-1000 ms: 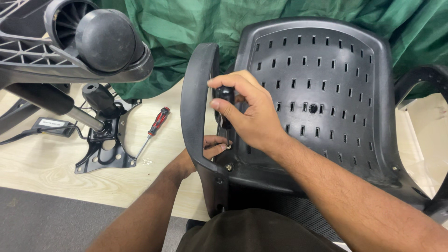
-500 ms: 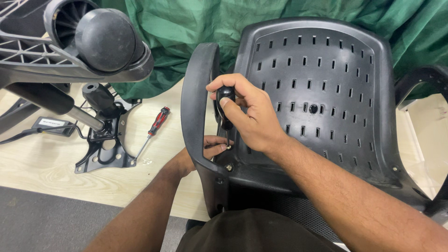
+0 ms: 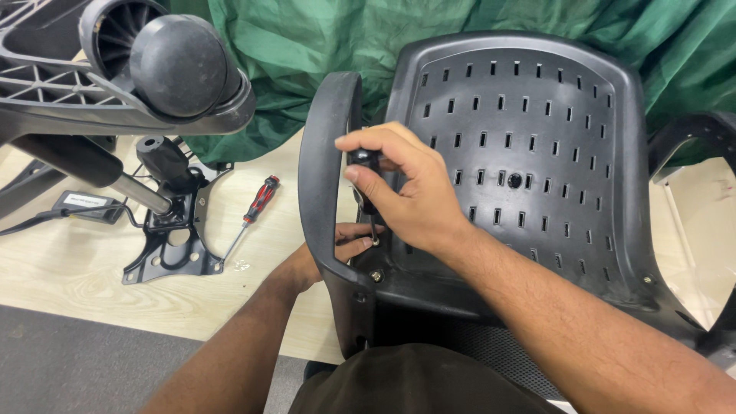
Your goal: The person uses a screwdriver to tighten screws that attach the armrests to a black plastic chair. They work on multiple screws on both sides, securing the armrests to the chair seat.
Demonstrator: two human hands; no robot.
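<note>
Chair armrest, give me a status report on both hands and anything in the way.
Right hand shut on screwdriver, tip by bolt. Left hand behind armrest. Nothing blocking.

My two bare arms

Both my forearms (image 3: 583, 330) are uncovered, no sleeves, gloves, rings or watch showing; dark trousers (image 3: 406, 383) cover my lap.

Screwdriver (image 3: 255, 208) lies on the floor (image 3: 92, 284), left of the chair (image 3: 521, 169)

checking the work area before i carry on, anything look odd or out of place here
Nothing looks damaged or spilled. The chair base lies tipped on its side, caster in the air, and a red-handled screwdriver lies loose on the floor. The right hand holds a driver at the armrest.
</note>
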